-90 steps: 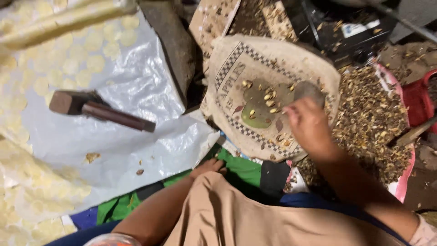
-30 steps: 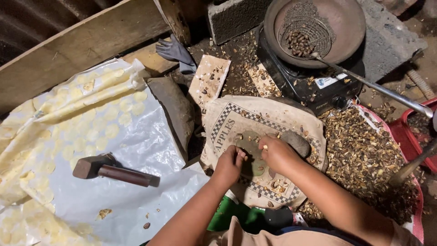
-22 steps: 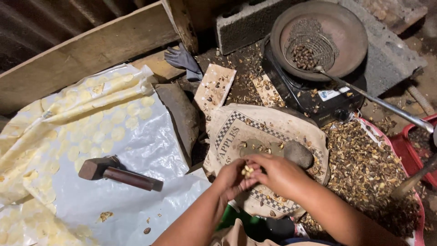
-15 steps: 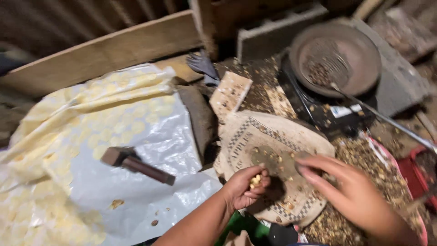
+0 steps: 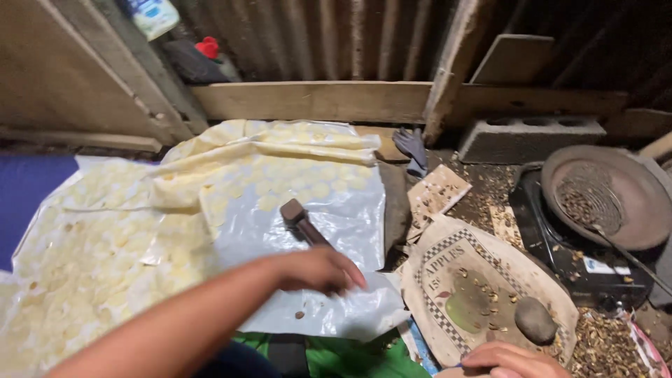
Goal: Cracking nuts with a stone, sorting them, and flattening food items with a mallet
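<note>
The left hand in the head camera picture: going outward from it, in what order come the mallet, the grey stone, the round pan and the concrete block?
Measured from the left hand:
1. Mallet, on the plastic sheet just beyond the hand.
2. Grey stone, to the right on the printed sack.
3. Concrete block by the back wall and round pan at far right: too close to call.

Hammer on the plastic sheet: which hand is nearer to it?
Left. The left hand hovers just below the hammer; the right hand is far off, beside the stone.
</note>
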